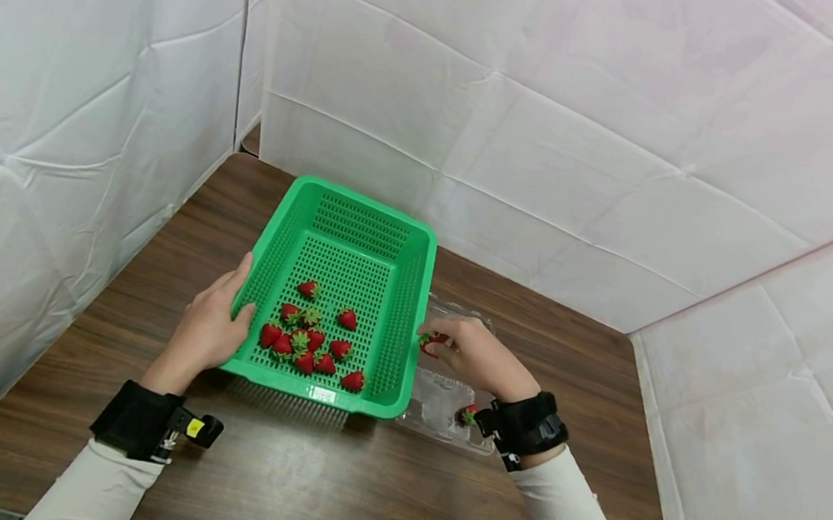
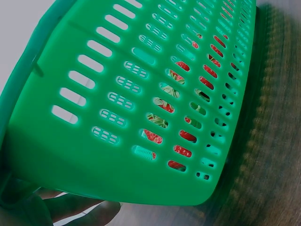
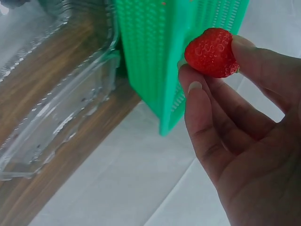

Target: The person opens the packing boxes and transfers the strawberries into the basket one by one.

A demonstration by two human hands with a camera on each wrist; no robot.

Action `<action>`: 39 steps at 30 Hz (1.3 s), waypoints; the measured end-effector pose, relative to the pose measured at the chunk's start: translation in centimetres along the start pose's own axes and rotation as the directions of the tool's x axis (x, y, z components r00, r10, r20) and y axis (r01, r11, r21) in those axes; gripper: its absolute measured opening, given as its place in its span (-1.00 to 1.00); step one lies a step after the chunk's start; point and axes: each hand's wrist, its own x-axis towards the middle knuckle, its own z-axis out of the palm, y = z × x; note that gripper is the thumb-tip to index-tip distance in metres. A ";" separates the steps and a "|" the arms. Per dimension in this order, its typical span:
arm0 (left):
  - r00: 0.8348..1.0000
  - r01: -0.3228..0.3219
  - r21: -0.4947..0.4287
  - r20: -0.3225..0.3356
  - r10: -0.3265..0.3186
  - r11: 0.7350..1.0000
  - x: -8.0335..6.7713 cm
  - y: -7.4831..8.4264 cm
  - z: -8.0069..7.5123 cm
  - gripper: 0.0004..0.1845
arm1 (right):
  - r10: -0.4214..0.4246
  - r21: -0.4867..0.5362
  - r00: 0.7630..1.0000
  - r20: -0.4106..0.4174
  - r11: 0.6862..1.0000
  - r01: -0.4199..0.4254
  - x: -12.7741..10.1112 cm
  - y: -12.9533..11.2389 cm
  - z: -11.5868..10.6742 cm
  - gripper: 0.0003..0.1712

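A green slotted basket (image 1: 402,250) sits on the brown table and holds several strawberries (image 1: 306,341). My left hand (image 1: 218,320) grips the basket's left rim, thumb inside; the left wrist view shows the basket wall (image 2: 94,141) close up, with berries showing through its slots. My right hand (image 1: 464,350) pinches one strawberry (image 3: 210,52) in its fingertips just right of the basket's right wall (image 3: 155,56), above a clear plastic clamshell box (image 1: 440,405). Another strawberry (image 1: 468,415) lies in that box by my right wrist.
White fabric walls (image 1: 586,142) enclose the table on the left, back and right. Bare wood tabletop (image 1: 304,484) lies in front of the basket. The clear box (image 3: 56,117) lies open beside the basket.
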 end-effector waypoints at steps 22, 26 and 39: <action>1.000 -0.002 -0.001 -0.010 0.002 1.000 0.0 0.1 0.0 -0.22 | -0.062 -0.070 0.998 0.017 0.996 0.063 5.0 -3.2 0.1 -0.69; 1.000 0.000 -0.002 -0.007 0.000 1.000 -0.1 0.1 0.0 -0.22 | -0.050 -0.046 0.995 0.081 0.997 0.054 6.0 -3.8 0.3 -0.69; 1.000 0.003 -0.011 -0.008 -0.003 1.000 0.0 0.0 0.0 -0.21 | -0.012 -0.085 0.988 0.155 0.996 0.025 8.8 -5.0 1.9 -0.70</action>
